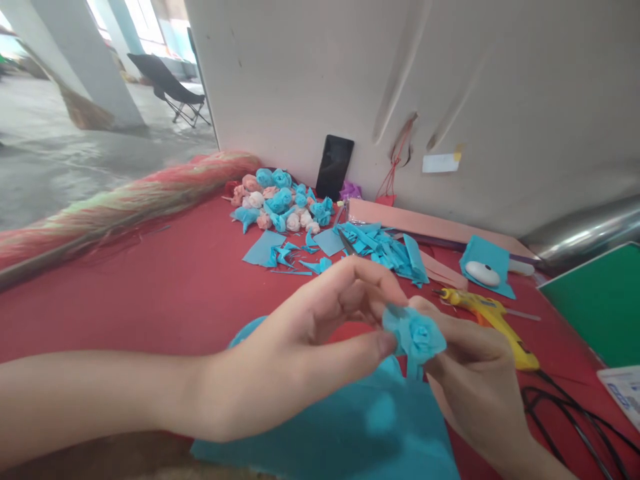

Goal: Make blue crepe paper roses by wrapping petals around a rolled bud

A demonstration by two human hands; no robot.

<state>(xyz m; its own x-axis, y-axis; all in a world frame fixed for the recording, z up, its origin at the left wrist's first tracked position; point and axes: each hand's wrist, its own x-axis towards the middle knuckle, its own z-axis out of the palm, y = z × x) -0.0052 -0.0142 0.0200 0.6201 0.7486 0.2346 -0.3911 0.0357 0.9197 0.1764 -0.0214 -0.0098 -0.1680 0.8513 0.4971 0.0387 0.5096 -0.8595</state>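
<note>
A small blue crepe-paper rose [419, 335] is held up between both hands. My left hand [320, 340] pinches one of its petals between thumb and fingertips. On the other side, my right hand [475, 367] grips the flower from below and behind; its fingertips are partly hidden by the petals. A narrow blue strip hangs under the bloom. Below the hands lies a large sheet of blue crepe paper [330, 433]. Beyond them are cut blue paper pieces [385, 247], with scissors [346, 241] partly among them.
A yellow hot glue gun [495, 320] with a black cable lies at the right. Finished paper roses [280, 200] in blue, pink and white are piled at the back. A phone [335, 165] leans on the wall. A green board [600, 300] stands far right.
</note>
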